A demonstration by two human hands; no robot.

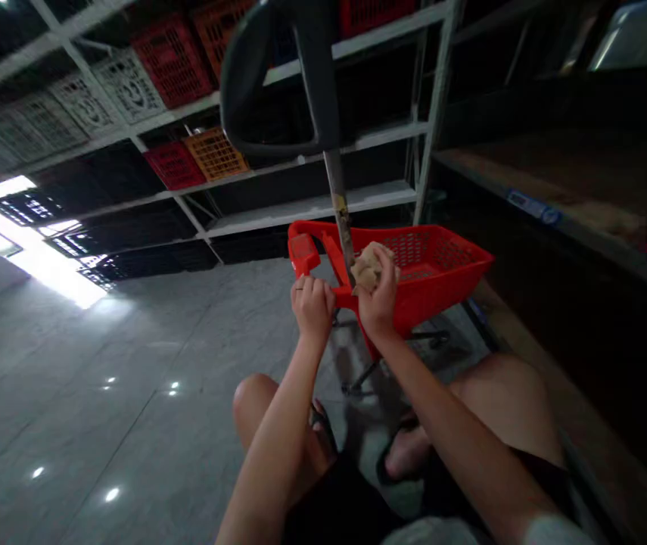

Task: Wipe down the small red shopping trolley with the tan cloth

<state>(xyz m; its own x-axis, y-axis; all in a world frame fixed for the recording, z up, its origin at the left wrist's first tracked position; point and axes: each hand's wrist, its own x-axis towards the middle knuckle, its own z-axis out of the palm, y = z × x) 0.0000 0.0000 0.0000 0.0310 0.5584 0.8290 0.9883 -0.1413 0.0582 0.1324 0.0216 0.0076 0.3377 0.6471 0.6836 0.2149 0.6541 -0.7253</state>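
Note:
A red plastic shopping cart basket (442, 284) with slotted walls stands in front of my bent knees. My left hand (312, 304) is closed around the red frame at its near left end. In my right hand (378, 297) is a crumpled tan cloth (366, 266), pressed against or right beside the metal post (339, 197). This post is scuffed, with a yellowish mark, and rises to a dark grey looped handle (323, 83) close to the camera. The cloth hides part of the post's lower end.
Metal shelving (315, 204) behind the cart bears red crates (172, 60), an orange crate (216, 153) and pale crates. On the right runs a dark shelf or counter edge (487, 182) with a blue label. Grey tiled floor (147, 363) spreads to the left, with bright light beyond.

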